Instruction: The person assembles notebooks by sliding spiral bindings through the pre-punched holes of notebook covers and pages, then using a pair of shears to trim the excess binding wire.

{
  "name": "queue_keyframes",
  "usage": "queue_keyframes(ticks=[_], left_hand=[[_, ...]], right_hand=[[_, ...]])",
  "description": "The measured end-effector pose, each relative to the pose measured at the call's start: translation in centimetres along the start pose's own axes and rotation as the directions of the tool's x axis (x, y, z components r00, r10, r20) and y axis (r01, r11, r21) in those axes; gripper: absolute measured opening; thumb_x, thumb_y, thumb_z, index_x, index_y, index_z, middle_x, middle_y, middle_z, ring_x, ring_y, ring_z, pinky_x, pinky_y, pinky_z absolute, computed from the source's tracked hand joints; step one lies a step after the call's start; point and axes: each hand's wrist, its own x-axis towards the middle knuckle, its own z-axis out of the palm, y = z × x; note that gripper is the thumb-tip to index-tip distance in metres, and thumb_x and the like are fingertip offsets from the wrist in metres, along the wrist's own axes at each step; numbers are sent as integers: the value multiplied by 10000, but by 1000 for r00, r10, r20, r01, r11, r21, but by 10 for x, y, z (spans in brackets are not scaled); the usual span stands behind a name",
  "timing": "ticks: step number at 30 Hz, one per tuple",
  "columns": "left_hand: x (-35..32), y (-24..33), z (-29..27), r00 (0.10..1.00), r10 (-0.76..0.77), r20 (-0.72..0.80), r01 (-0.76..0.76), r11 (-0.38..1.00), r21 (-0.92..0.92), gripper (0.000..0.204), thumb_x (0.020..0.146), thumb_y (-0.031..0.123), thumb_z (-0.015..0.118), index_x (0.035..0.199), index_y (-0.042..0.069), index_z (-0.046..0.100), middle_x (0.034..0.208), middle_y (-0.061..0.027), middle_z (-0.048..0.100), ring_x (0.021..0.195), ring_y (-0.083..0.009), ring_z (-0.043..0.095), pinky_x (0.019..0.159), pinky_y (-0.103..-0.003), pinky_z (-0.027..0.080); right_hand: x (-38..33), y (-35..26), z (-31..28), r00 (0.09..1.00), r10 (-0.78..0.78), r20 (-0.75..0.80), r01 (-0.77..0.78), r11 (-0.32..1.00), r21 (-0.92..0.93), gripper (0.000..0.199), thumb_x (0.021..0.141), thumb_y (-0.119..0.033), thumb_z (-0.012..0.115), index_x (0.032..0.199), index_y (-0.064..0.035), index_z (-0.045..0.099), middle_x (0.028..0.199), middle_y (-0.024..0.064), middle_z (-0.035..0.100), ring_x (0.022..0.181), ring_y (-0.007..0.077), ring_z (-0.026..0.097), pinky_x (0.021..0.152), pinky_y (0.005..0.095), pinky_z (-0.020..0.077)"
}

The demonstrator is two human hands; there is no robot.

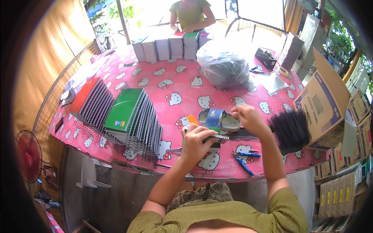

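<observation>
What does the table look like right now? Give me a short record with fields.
left hand: grips a green notebook at the table's near edge
right hand: on the black wire coil along the notebook's edge
behind hands: blue sandal
near edge: blue-handled pliers
right: pile of black coils, open cardboard box
left: fanned stack of bound notebooks

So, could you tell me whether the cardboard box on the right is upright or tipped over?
Tipped: the cardboard box lies on its side, its flap raised.
</observation>
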Motion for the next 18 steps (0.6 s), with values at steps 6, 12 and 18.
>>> queue_keyframes(ticks=[6,12,18], left_hand=[[6,1,3,993,-116,13,117,989,-87,364,680,243,802,1007,147,676,882,29,667,905,-188,570,837,-401,333],[3,-4,-2,998,-58,-13,58,998,-1,285,632,231,845,816,103,669,801,-15,657,860,-202,574,848,-374,366],[6,-4,1,998,-65,8,65,997,-48,312,622,218,848,854,99,677,772,-14,660,855,-206,587,864,-377,382]], right_hand=[[-5,45,40,954,73,292,81,872,-483,411,688,-304,780,947,-35,608,961,152,647,914,349,632,789,431,506],[1,42,23,991,-48,-125,74,975,208,361,706,-162,719,1028,-27,625,851,159,664,818,245,670,688,339,521],[-25,56,21,982,-93,162,-13,832,554,377,673,-84,721,1032,0,643,929,82,683,864,189,665,738,303,519]])
